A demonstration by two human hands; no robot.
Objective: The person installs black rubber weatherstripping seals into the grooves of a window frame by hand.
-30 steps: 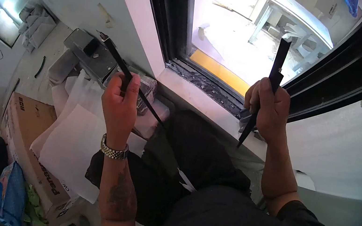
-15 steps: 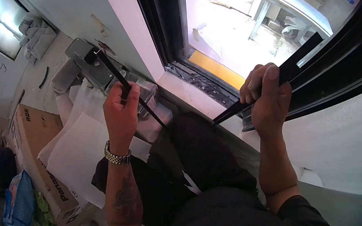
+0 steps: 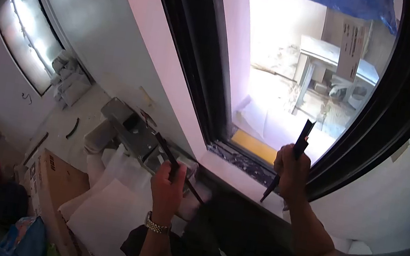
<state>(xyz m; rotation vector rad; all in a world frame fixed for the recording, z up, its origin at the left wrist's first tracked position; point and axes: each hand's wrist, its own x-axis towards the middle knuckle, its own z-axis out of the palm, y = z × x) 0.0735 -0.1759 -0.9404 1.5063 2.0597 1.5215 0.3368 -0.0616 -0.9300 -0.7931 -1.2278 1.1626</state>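
Observation:
My left hand [image 3: 167, 182] is closed round a thin black strip [image 3: 165, 146], which slants from upper left down toward my knee. On that wrist sits a metal watch [image 3: 157, 224]. My right hand [image 3: 292, 170] grips a wider black profile strip [image 3: 304, 134]; its upper end stands against the bright opening and its lower end points down near the sill. Both strips are held apart from each other. In front of me the black window frame [image 3: 195, 57] surrounds the opening, with debris along its bottom track [image 3: 243, 159].
Clear plastic boxes and a grey case [image 3: 130, 124] lie on the floor by the wall. Nearby are white sheets [image 3: 108, 214] and a cardboard box [image 3: 59, 185]. A bag [image 3: 24, 239] lies at lower left. Outside the window stands a pale table [image 3: 329, 54].
The view has tilted up, showing more of the window and a blue sheet outside. Both hands now appear lower in view, still holding their strips.

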